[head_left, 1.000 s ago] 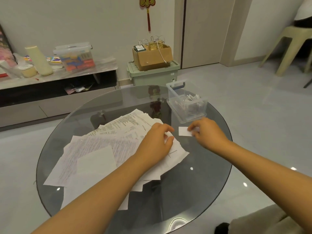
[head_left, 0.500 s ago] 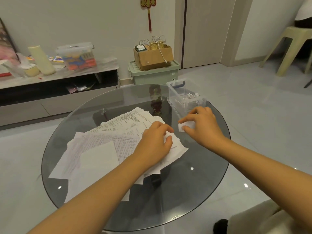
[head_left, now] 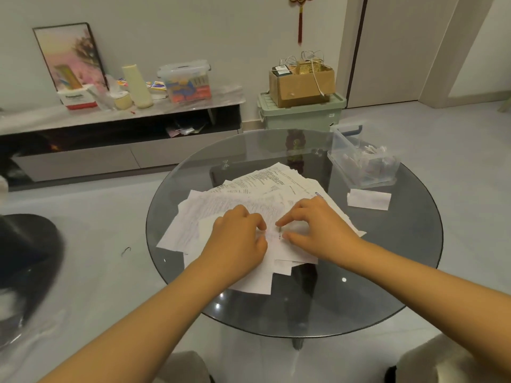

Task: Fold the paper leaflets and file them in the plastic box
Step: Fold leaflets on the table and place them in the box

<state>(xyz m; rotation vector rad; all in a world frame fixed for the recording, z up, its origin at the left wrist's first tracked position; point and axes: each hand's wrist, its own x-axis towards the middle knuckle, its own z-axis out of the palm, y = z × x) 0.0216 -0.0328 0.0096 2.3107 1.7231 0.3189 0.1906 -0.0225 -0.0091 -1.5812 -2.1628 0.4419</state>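
On top of the paper pile, we have both hands down together. Our left hand (head_left: 237,236) has its fingers curled under, tips on the top sheet, though we can't tell whether it pinches the sheet or only presses it. Our right hand (head_left: 318,230) reaches in from the other side, forefinger and thumb closing on the top leaflet (head_left: 276,246) just beside the left fingertips; it looks like a pinch on the paper's edge, likely to start a fold or peel one sheet free.

Under the hands, the leaflets (head_left: 249,194) fan out loosely, thin white sheets with fine print, corners overlapping, so a single one has to be teased off. They'll be light and slippery on glass, we'd judge.

Out to the right, one folded leaflet (head_left: 369,199) lies flat, a small white rectangle, just beside the plastic box (head_left: 362,161) and not yet filed. The box is clear, straight-walled and open-topped, with folded slips standing inside.

All of it sits on the round glass table (head_left: 401,272), dark, smooth and reflective.
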